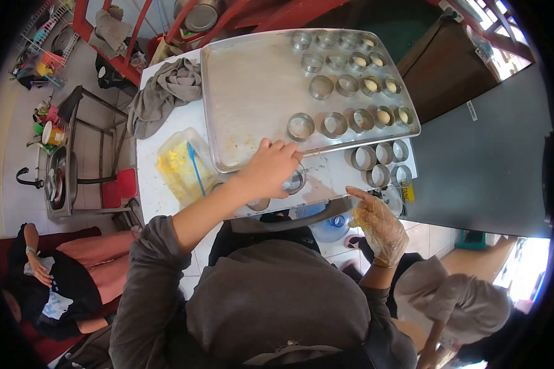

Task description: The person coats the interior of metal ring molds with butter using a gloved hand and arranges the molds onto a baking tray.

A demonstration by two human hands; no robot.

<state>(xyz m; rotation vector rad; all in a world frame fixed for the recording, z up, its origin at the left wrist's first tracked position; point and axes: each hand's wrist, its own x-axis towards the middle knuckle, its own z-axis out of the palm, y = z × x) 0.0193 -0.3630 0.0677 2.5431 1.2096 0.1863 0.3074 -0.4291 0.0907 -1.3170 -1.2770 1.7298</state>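
Note:
My bare left hand [274, 166] is at the near edge of the large metal baking tray [246, 92], its fingers and thumb around a metal ring [297, 179]. Part of that ring is hidden by the hand. My right hand [380, 229] wears a clear plastic glove with yellow smears and hovers off the table's front edge, index finger stretched out, holding nothing that shows. Rows of metal rings [334, 125] stand on the tray's right half, and several at the far right contain pale dough pieces [385, 117].
Left of the tray, a clear container of yellow spread [178, 161] holds a blue-handled utensil [196, 169]. Behind it lies a grey cloth [166, 92]. More loose rings [378, 176] stand on the white table [326, 181] at right. Other people sit at lower left and lower right.

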